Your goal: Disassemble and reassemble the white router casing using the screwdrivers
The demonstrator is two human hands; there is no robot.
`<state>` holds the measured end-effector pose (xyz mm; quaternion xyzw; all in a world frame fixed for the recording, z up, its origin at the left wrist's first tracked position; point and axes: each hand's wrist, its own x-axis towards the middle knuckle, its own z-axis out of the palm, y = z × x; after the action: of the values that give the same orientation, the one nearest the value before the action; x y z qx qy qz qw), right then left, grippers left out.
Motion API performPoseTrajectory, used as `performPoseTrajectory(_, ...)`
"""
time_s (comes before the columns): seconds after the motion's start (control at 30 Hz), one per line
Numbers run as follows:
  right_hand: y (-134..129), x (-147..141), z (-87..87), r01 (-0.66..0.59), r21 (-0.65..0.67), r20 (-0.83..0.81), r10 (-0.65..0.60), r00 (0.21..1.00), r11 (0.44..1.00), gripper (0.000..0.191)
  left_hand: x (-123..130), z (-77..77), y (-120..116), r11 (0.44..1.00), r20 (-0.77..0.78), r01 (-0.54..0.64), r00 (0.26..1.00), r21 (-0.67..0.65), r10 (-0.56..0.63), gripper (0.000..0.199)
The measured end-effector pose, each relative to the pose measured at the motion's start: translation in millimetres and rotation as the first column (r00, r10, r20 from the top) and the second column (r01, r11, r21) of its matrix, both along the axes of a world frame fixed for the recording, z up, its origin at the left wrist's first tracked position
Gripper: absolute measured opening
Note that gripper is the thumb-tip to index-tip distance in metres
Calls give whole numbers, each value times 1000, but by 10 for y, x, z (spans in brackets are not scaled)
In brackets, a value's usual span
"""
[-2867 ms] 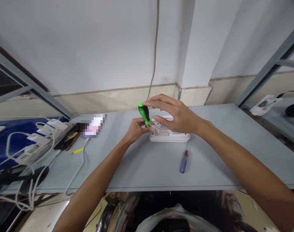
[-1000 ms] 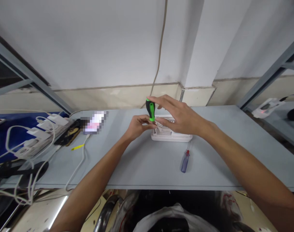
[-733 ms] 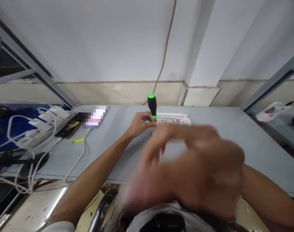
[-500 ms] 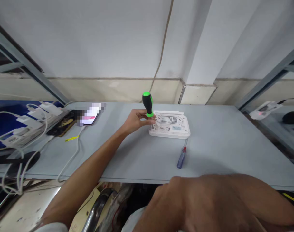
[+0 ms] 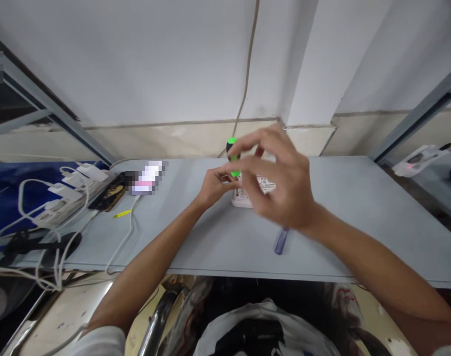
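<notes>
A white vented device (image 5: 242,201) lies on the grey table, largely hidden behind my right hand. Upright over its left part stands a green and black screwdriver (image 5: 231,143). My left hand (image 5: 213,187) is closed around the lower part of this screwdriver, at the device's left edge. My right hand (image 5: 279,173) is raised nearer the camera, fingers curved and apart, overlapping the screwdriver handle in view; nothing shows in its grasp. A second screwdriver with a purple-blue handle (image 5: 280,241) rests on the table in front of the device.
At the left are a lit phone (image 5: 145,184), a dark phone (image 5: 108,193), a power strip (image 5: 49,213) with white plugs, loose cables and a yellow tag (image 5: 122,213). A white gadget (image 5: 414,160) is at the far right. Behind the table (image 5: 358,207) rises a wall.
My right hand has risen from the near edge to in front of the device and the screwdriver handle. My left hand stays at the screwdriver. The view has shifted slightly.
</notes>
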<state>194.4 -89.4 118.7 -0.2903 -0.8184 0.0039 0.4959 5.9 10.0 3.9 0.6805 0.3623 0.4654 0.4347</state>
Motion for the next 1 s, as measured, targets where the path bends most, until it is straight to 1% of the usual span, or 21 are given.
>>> performPoseTrajectory(0.03,152,8,-33,53,6,-51,-53,997,999,38,14,-10,-4,1000,15,-4,1000,1,4,34)
performPoseTrajectory(0.1,410,17,-115,106,-34,-59,-108,992,994,31,43,-28,-14,1000,49,-8,999,-8,8,41)
performPoseTrajectory(0.13,502,13,-160,102,-52,-44,-104,994,993,30,57,-34,-22,1000,59,-10,998,-10,10,44)
performPoseTrajectory(0.2,606,-14,-249,63,-82,-3,-63,998,995,32,75,-39,-41,1000,63,-7,998,-22,8,46)
performPoseTrajectory(0.27,629,-59,-323,19,-93,21,-18,1000,995,35,71,-38,-52,1000,41,2,999,-26,-1,43)
performPoseTrajectory(0.33,614,-97,-373,14,-75,1,-14,1000,997,35,39,-34,-35,999,32,41,999,-23,-40,40)
performPoseTrajectory(0.37,603,-106,-389,32,-61,-20,-33,999,998,35,13,-31,-14,997,52,68,996,-20,-67,39)
performPoseTrajectory(0.43,591,-103,-408,102,-49,-66,-106,992,994,32,-54,-20,44,994,142,110,984,-27,-105,40)
performPoseTrajectory(0.5,595,-82,-420,169,-69,-100,-175,979,983,27,-125,0,106,993,241,106,966,-58,-89,47)
performPoseTrajectory(0.53,600,-71,-423,182,-85,-112,-191,975,980,25,-156,12,131,993,271,96,960,-72,-73,48)
performPoseTrajectory(0.6,601,-59,-412,160,-114,-145,-176,974,980,25,-201,31,157,993,285,76,957,-88,-48,44)
performPoseTrajectory(0.63,592,-58,-392,122,-132,-158,-143,977,984,25,-213,35,159,995,265,64,963,-83,-40,40)
performPoseTrajectory(0.7,555,-62,-315,12,-186,-172,-45,984,982,27,-219,26,145,997,173,44,984,-61,-33,34)
performPoseTrajectory(0.77,498,-73,-205,-114,-262,-134,81,988,958,33,-209,-4,124,999,15,41,999,-31,-40,30)
performPoseTrajectory(0.8,468,-81,-150,-157,-302,-93,135,986,940,37,-203,-24,116,998,-64,59,996,-8,-59,27)
performPoseTrajectory(0.83,441,-90,-101,-174,-335,-47,169,985,926,38,-197,-44,111,998,-132,64,989,22,-60,23)
performPoseTrajectory(0.87,420,-102,-65,-163,-357,-1,174,985,920,37,-193,-62,108,997,-188,70,980,45,-61,19)
performPoseTrajectory(0.9,406,-115,-42,-129,-361,33,151,988,923,32,-191,-76,107,996,-223,67,973,65,-51,17)
performPoseTrajectory(0.93,403,-128,-35,-81,-346,48,104,993,935,27,-189,-86,108,995,-245,58,969,80,-37,16)
performPoseTrajectory(1.0,421,-147,-55,11,-276,26,-4,1000,961,20,-188,-96,117,994,-271,49,962,93,-22,17)
